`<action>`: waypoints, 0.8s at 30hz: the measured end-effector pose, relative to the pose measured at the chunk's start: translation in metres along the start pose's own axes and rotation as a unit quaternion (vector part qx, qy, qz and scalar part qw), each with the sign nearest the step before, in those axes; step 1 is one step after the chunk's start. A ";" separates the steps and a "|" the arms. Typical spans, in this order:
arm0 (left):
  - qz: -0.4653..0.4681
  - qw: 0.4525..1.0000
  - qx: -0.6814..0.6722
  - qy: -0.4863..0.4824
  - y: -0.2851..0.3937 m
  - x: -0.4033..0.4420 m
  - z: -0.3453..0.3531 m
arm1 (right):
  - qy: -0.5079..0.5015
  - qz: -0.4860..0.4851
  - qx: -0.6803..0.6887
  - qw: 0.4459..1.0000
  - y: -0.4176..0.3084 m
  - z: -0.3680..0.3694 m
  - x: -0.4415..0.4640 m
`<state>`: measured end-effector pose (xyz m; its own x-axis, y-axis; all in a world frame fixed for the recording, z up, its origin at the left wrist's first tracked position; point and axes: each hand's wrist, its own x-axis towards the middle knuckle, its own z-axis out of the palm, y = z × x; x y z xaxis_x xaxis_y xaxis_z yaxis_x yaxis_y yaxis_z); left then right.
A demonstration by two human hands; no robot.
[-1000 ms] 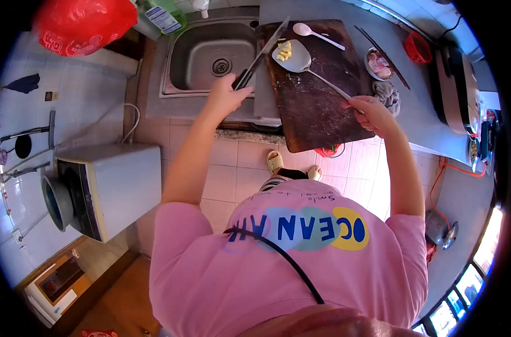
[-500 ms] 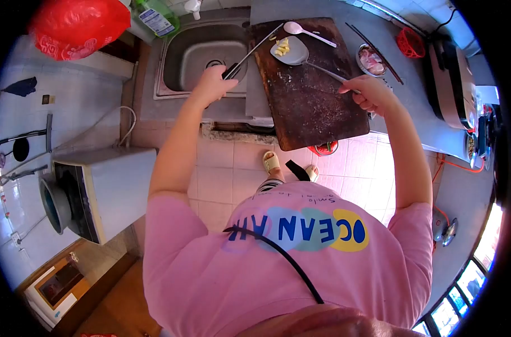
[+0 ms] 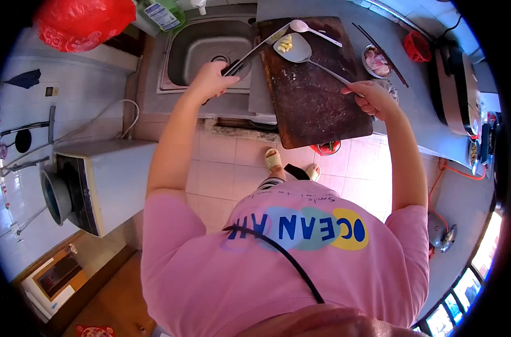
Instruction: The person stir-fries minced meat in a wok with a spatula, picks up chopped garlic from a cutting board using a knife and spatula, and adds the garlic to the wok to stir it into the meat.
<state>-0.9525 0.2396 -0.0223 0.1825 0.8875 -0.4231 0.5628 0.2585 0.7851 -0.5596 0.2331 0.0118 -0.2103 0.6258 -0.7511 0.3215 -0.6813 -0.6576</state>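
Observation:
My left hand (image 3: 211, 83) is wrapped round the black handle of a knife (image 3: 254, 53) beside the sink. The blade slants up over the far left of a dark wooden cutting board (image 3: 320, 106), its tip near a white spoon (image 3: 300, 26). Something pale yellow-green shows by the blade near its tip. My right hand (image 3: 373, 98) grips the long handle of a spatula (image 3: 296, 53). The spatula's wide head rests over the board and carries a small heap of pale yellow pieces (image 3: 285, 42), perhaps garlic or ginger.
A metal sink (image 3: 182, 53) lies left of the board. On the right stand a bowl of raw meat (image 3: 377, 60), dark chopsticks (image 3: 382, 53), a red basket (image 3: 417, 46) and a large dark appliance (image 3: 455, 84). The board's near edge overhangs the counter, above a red container (image 3: 327, 148).
The knife blade has turned and shows more of its flat side near the spatula. My right hand keeps its hold on the spatula. The whole view has shifted slightly.

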 end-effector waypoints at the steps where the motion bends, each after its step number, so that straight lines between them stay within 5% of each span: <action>1: 0.003 1.000 -0.013 0.008 0.001 -0.003 0.000 | 0.000 -0.002 -0.007 1.000 -0.001 0.000 -0.001; 11: -0.019 0.999 -0.041 -0.008 -0.002 0.008 0.001 | 0.053 -0.001 -0.116 0.992 -0.030 0.012 -0.011; 24: -0.024 0.993 -0.100 -0.060 0.007 -0.009 0.002 | 0.029 -0.003 -0.032 0.999 -0.006 0.011 -0.003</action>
<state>-0.9481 0.2327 -0.0139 0.2607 0.8236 -0.5037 0.4035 0.3810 0.8319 -0.5713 0.2315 0.0177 -0.1588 0.6523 -0.7411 0.3794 -0.6527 -0.6558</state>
